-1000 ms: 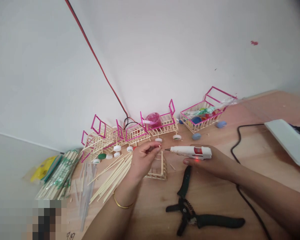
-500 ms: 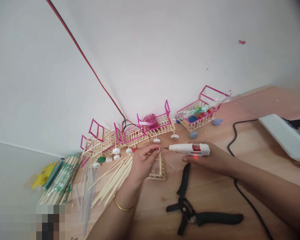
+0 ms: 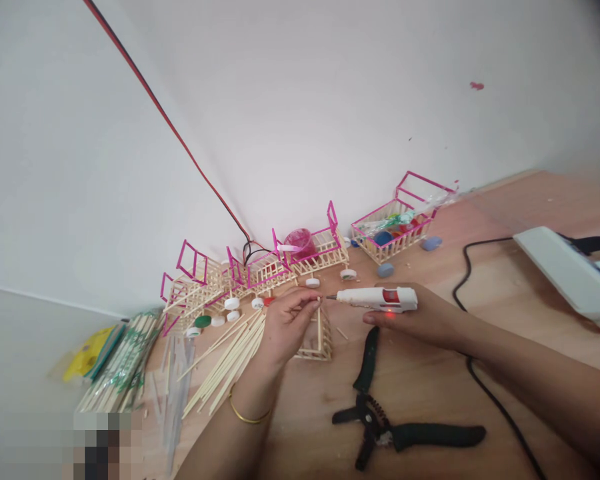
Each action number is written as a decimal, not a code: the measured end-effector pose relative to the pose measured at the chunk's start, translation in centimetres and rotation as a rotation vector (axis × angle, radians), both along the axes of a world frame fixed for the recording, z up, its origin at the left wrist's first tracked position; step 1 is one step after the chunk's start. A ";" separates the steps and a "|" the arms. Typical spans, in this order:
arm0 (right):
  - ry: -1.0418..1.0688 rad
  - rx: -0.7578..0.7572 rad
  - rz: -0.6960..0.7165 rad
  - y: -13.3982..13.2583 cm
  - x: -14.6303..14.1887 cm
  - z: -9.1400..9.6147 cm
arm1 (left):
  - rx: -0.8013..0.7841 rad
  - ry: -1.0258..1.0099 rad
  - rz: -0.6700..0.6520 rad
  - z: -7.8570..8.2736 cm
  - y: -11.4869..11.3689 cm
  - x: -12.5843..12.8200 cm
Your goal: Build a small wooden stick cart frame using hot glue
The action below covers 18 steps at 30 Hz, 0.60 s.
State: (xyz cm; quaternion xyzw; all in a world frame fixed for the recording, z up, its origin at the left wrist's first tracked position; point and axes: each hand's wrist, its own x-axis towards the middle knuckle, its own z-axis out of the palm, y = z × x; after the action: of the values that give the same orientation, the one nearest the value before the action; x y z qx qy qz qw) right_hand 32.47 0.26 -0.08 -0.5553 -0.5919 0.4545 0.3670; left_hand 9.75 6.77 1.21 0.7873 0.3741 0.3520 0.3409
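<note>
In my right hand [image 3: 405, 317] is a white hot glue gun [image 3: 376, 298] with a red window and a glowing red light; its nozzle points left. Thumb and fingertips of my left hand [image 3: 293, 320] pinch a small piece of wooden stick [image 3: 319, 299], right at the nozzle tip. Whether nozzle and stick touch I cannot tell. Below the left hand, a small stick frame [image 3: 325, 343] lies on the table, partly hidden by that hand. Loose bamboo sticks [image 3: 230, 367] fan out to the left of my wrist.
Pink-edged stick carts [image 3: 325, 250] with bottle-cap wheels line the wall, one basket [image 3: 393, 250] holding coloured caps. Black-handled cutters [image 3: 375, 420] lie open in front. A black cable [image 3: 490, 393] runs under my right arm. Glue sticks [image 3: 175, 393] and bagged sticks [image 3: 123, 360] lie left.
The view has shifted very slightly. Both hands keep nearly the same pose, with the glue gun's nozzle still at the small stick piece.
</note>
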 end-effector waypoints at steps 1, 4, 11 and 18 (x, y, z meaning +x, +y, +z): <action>0.000 -0.001 0.002 0.0 0.0 0.1 | 0.002 0.002 -0.002 0.0 0.0 0.0; 0.000 -0.004 0.018 0.0 0.0 0.2 | 0.010 0.009 -0.014 0.0 0.0 0.0; -0.039 -0.005 0.025 0.0 0.0 0.0 | 0.043 0.007 -0.021 0.0 0.0 0.0; -0.060 0.003 0.041 0.0 0.0 -0.2 | 0.037 -0.025 -0.018 0.0 0.0 0.1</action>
State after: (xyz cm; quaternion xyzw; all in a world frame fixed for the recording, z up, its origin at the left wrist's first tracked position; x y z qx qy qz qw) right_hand 32.51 0.29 -0.30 -0.5559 -0.6146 0.4442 0.3405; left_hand 9.80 6.74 1.23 0.7923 0.3563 0.3655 0.3342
